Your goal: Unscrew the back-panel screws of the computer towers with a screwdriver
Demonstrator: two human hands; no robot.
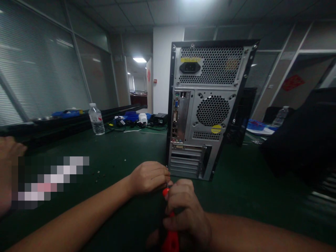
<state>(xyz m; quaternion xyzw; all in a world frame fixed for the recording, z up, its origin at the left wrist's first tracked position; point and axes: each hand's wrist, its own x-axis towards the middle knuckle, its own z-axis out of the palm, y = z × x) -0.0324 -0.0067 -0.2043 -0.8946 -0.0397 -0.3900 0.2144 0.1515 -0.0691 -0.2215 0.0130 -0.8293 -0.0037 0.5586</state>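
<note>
A computer tower (207,115) stands upright on the green table, its metal back towards me. My right hand (185,213) is wrapped round a red and black screwdriver (170,241), whose shaft points away from me at the tower's lower left corner. My left hand (151,176) is at that same corner, its fingers drawn together beside the screwdriver's front end. Those fingertips hide what they pinch, if anything, and where the screwdriver's tip sits.
A water bottle (96,119) stands at the back left, near cables and blue trays (131,116). Another person's hand (12,147) is at the left edge. Small bits (98,173) lie on the table (126,147). A dark panel (301,129) rises on the right.
</note>
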